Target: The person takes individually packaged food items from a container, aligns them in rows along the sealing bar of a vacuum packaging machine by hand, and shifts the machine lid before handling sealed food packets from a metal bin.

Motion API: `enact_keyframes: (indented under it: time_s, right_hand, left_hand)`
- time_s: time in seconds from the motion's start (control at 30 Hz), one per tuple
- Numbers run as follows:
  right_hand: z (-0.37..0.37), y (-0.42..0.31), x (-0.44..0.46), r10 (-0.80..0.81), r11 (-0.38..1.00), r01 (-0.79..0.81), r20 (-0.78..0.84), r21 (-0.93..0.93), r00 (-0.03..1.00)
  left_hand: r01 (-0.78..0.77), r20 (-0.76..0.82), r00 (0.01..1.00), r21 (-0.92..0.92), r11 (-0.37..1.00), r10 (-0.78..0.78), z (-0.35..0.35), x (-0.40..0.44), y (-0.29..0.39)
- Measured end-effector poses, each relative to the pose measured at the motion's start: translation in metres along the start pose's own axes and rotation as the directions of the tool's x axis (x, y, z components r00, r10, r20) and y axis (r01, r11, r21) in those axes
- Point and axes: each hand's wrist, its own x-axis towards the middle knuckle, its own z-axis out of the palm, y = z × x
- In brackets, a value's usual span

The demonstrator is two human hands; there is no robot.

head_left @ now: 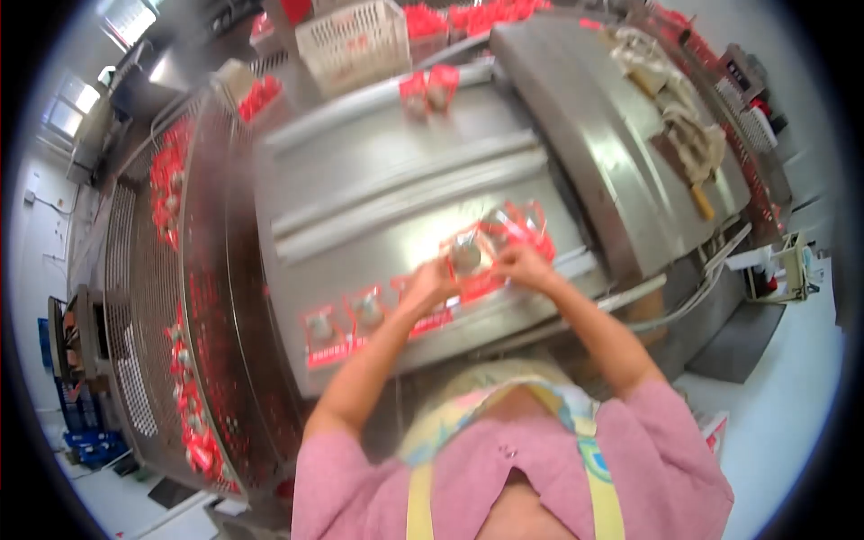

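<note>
Over a steel tabletop (346, 171) near a white crate (355, 45), left fingers (441, 274) and right fingers (508, 260) pinch a packet (467, 258).

- Left arm (364, 373): bare from the upper arm down, reaching forward and inward from the shoulder.
- Right arm (598, 333): likewise bare, angled forward and inward, so that the two forearms converge.
- Left hand (432, 283): back uppermost, fingers bent and directed forward.
- Right hand (524, 265): slightly farther forward, fingers bent and turned toward the left hand.
- The hands lie near one another but apart; fingertip closure is too blurred to determine.
</note>
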Motion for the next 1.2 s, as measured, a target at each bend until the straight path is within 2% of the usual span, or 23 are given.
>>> enact_keyframes:
  time_s: [0.03,0.07,0.17,0.4,0.47,0.53,0.57,0.67,0.77,0.9,0.97,1.0,1.07,1.1,1.17,1.2]
  right_hand:
    - [0.002,-0.016,-0.005,0.048,0.994,-0.052,-0.043,-0.097,0.998]
    - [0.0,-0.037,-0.009,0.074,0.975,-0.093,-0.098,-0.201,0.992]
    - [0.013,-0.034,-0.008,0.054,0.946,-0.105,-0.169,-0.307,0.984]
    - [0.023,-0.037,-0.01,0.057,0.893,-0.136,-0.192,-0.428,0.98]
    - [0.014,-0.041,-0.01,0.136,0.905,-0.151,-0.065,-0.398,0.989]
    - [0.003,-0.044,-0.007,0.204,0.917,-0.16,0.085,-0.365,0.975]
    - [0.001,-0.036,-0.002,0.223,0.939,-0.186,0.101,-0.288,0.969]
    - [0.007,-0.019,0.003,0.189,0.973,-0.192,-0.036,-0.131,0.981]
    - [0.01,-0.02,0.002,0.165,0.94,-0.171,-0.046,-0.296,0.985]
    - [0.012,-0.037,-0.008,0.164,0.869,-0.15,-0.011,-0.471,0.986]
    - [0.009,-0.039,-0.018,0.071,0.87,-0.07,-0.015,-0.488,0.997]
    - [0.008,-0.038,-0.024,0.024,0.867,-0.03,-0.018,-0.497,1.0]
    - [0.002,-0.03,-0.041,-0.29,0.863,0.24,-0.047,-0.446,0.956]
    - [0.001,-0.027,-0.05,-0.435,0.828,0.368,-0.071,-0.423,0.898]
    - [-0.012,-0.049,-0.074,-0.316,0.929,0.281,-0.124,-0.239,0.941]
    - [-0.021,-0.059,-0.082,-0.253,0.962,0.233,-0.14,-0.144,0.957]
  left_hand:
    - [0.105,-0.087,0.992,0.237,0.966,-0.087,-0.002,-0.003,0.009]
    - [0.203,-0.186,0.974,0.458,0.865,-0.13,-0.003,-0.003,0.023]
    - [0.168,-0.222,0.975,0.653,0.738,-0.026,0.009,0.001,0.012]
    - [0.274,-0.248,0.959,0.665,0.695,-0.14,0.021,0.011,0.007]
    - [0.275,-0.19,0.961,0.645,0.713,-0.198,0.014,0.004,0.016]
    - [0.233,-0.151,0.972,0.64,0.732,-0.177,0.011,0.004,0.01]
    - [0.21,-0.131,0.978,0.638,0.741,-0.165,0.011,0.003,0.008]
    - [0.272,-0.223,0.96,0.607,0.747,-0.169,0.015,0.002,0.011]
    - [0.355,-0.332,0.925,0.59,0.726,-0.183,0.019,0.007,0.008]
    - [0.318,-0.293,0.943,0.657,0.683,-0.157,0.02,0.004,0.0]
    - [0.28,-0.248,0.958,0.687,0.671,-0.146,0.02,-0.003,0.006]
    - [0.203,-0.26,0.965,0.689,0.696,-0.024,0.023,-0.012,0.013]
    - [0.04,-0.28,0.934,0.698,0.715,0.22,0.032,-0.038,0.028]
    - [-0.032,-0.238,0.935,0.683,0.73,0.264,0.035,-0.045,0.032]
    - [-0.182,-0.158,0.92,0.639,0.747,0.359,0.041,-0.052,0.037]
    - [-0.209,-0.107,0.926,0.654,0.727,0.362,0.045,-0.052,0.029]
